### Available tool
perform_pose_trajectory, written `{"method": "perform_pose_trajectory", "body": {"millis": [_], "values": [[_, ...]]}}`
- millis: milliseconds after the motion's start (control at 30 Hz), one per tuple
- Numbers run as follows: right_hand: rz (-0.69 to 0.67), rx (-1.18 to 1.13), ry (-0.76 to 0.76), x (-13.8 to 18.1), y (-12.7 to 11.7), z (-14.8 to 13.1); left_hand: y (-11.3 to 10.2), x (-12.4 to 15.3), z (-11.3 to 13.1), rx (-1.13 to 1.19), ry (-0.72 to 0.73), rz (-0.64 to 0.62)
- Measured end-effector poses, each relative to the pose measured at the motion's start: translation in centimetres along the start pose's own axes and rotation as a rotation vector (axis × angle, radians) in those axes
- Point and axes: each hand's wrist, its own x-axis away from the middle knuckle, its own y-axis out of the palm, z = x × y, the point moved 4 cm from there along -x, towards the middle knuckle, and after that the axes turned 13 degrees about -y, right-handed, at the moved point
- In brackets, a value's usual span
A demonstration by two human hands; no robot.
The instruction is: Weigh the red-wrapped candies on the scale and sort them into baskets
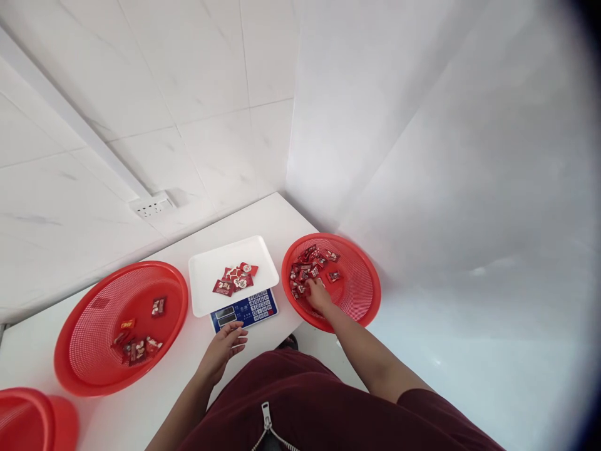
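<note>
My right hand (320,297) reaches into the red plastic basket (365,285) on the right. Its fingers are bent together on a small red wrapped packet (303,290) at the near side of a loose pile. My left hand (226,346) hangs just in front of the digital scale (248,311), fingers stretched out and holding nothing. Several red packets (235,280) lie in a small heap on the scale's white tray (203,288). The scale's blue keypad faces me; I cannot read its display.
Another red basket (84,332) stands left of the scale with several red packets (136,349) inside. More red baskets (63,419) are cut off at the lower left. The white table (277,216) meets a tiled wall with a socket (153,205).
</note>
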Motion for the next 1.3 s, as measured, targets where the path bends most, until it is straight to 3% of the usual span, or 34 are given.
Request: {"method": "perform_pose_trajectory", "body": {"millis": [233, 367, 500, 633, 800, 1067, 1200, 1300], "values": [[0.004, -0.303, 0.143, 0.7, -4.0, 1.6, 0.9, 0.4, -0.4, 0.028, -0.003, 0.035], [-0.039, -0.515, 0.154, 1.8, -5.4, 0.1, 3.2, 1.1, -0.3, -0.001, -0.008, 0.001], [-0.277, -0.749, 0.093, 3.7, -4.4, -4.5, 7.1, 2.0, 0.4, -0.088, 0.026, -0.095], [-0.544, -0.735, -0.049, 5.9, -2.1, -9.1, 10.9, 2.3, 1.5, -0.175, 0.146, -0.186], [-0.660, -0.691, -0.110, 7.3, 0.1, -10.6, 13.4, 2.5, 2.2, -0.259, 0.307, -0.238], [-0.629, -0.643, -0.140, 7.4, -0.6, -9.1, 12.2, 1.4, 2.6, -0.171, 0.238, -0.140], [-0.595, -0.678, -0.058, 7.4, -1.4, -8.5, 9.2, 0.3, 6.0, 0.083, 0.207, 0.029], [-0.572, -0.695, -0.037, 7.5, -2.0, -7.9, 7.2, -0.4, 8.8, 0.228, 0.200, 0.038]]}}
